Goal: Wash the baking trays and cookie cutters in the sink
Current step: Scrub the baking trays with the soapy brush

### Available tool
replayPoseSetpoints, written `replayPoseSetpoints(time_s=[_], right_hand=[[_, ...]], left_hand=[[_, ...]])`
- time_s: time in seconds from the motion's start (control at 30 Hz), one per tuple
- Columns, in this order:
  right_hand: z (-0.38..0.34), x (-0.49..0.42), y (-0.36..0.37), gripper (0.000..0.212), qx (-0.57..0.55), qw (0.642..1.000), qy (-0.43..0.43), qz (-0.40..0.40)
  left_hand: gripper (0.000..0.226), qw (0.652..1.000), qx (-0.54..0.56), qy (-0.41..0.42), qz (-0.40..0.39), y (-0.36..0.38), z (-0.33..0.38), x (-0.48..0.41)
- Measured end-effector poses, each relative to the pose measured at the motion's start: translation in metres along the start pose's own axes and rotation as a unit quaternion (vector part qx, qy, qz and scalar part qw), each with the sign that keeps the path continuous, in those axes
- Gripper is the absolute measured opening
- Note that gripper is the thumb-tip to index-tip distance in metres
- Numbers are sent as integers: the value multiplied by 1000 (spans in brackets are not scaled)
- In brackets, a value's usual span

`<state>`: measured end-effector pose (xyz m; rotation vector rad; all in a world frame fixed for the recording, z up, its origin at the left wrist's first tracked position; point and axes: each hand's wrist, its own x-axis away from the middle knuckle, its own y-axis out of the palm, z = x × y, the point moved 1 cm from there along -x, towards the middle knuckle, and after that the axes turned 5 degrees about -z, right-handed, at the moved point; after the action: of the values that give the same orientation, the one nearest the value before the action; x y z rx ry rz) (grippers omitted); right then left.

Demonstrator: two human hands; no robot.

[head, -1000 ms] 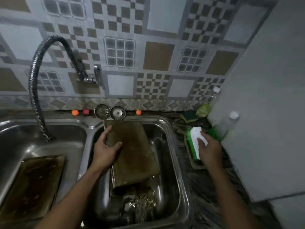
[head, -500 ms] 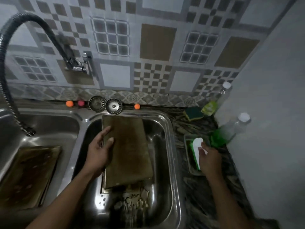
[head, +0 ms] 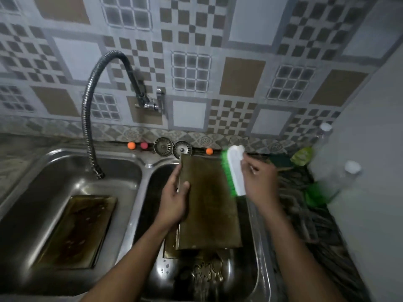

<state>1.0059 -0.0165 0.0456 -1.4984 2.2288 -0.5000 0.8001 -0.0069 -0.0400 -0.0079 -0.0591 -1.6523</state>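
A brown baking tray (head: pixel 209 201) leans upside down in the right sink basin (head: pixel 259 247). My left hand (head: pixel 174 201) grips its left edge, thumb on top. My right hand (head: pixel 261 184) holds a white scrub brush (head: pixel 234 171) with green bristles; the bristles sit at the tray's upper right edge. A second dirty tray (head: pixel 74 232) lies flat in the left basin (head: pixel 32 192). Another tray edge (head: pixel 169 247) shows under the held one. Several cookie cutters (head: pixel 207 273) lie at the bottom of the right basin.
A flexible metal faucet hose (head: pixel 87 118) arcs over the left basin. Two drain strainers (head: pixel 172 147) and small orange and pink balls (head: pixel 137 145) sit on the ledge. On the right counter are a clear bottle with green liquid (head: pixel 331 184), another bottle (head: pixel 305 153) and a dark sponge (head: pixel 281 161).
My right hand lifted the brush from the dish on the counter and brought it left to the tray's right edge. My left hand kept hold of the tray.
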Motion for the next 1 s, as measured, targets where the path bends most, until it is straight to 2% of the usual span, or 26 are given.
replayPoseSetpoints(time_s=[0.1, 0.2, 0.37, 0.5, 0.7, 0.83, 0.93, 1.0], right_hand=[[-34, 11, 49, 29, 23, 998, -42, -40], [-52, 15, 70, 29, 10, 997, -47, -61], [-32, 1, 43, 32, 45, 999, 26, -14], [-34, 2, 36, 32, 27, 998, 55, 11], [-78, 40, 80, 30, -12, 998, -29, -49], [-60, 27, 55, 31, 16, 999, 25, -26], [-46, 9, 38, 31, 35, 997, 66, 15], [-54, 6, 43, 30, 8, 998, 63, 20]], left_hand=[[52, 1000, -14, 24, -11, 3, 11, 6], [54, 999, -29, 45, -9, 1, 20, 11], [54, 997, -33, 70, -3, -21, 31, 11], [49, 992, -64, 100, -34, -24, 33, 7], [40, 997, 2, 83, 1, -19, 30, -2], [42, 994, -15, 106, 23, -27, 41, 4], [44, 994, -6, 111, -8, -25, 38, 8], [44, 993, 1, 117, -15, -19, 39, 8]])
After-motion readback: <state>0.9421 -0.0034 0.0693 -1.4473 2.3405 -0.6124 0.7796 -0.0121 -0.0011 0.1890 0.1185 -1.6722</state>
